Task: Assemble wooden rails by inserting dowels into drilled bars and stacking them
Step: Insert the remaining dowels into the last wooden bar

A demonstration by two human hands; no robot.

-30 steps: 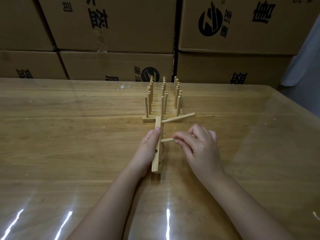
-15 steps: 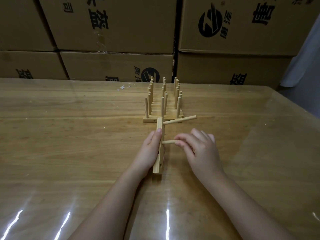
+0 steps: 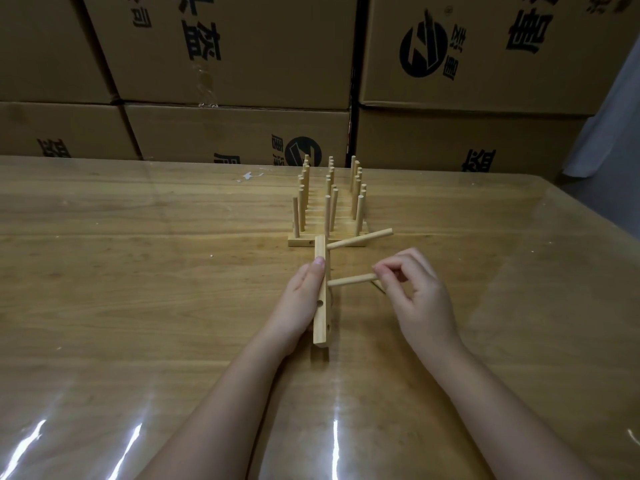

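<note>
Left hand [image 3: 301, 299] grips the pale drilled wooden bar [image 3: 320, 292] on edge mid-table; right hand [image 3: 420, 296] pinches a round wooden dowel [image 3: 351, 280] whose tip meets the bar's side. Finished dowel rails [image 3: 329, 206] stand just beyond.

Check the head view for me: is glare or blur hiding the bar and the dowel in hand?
Head view: white glare streaks lie on the glossy table near the bottom edge, well short of the bar and the pinched dowel. Both are sharp enough to show the bar's holes. The wide-angle lens bends the cartons' edges. Light is dim and shadows are soft.
</note>
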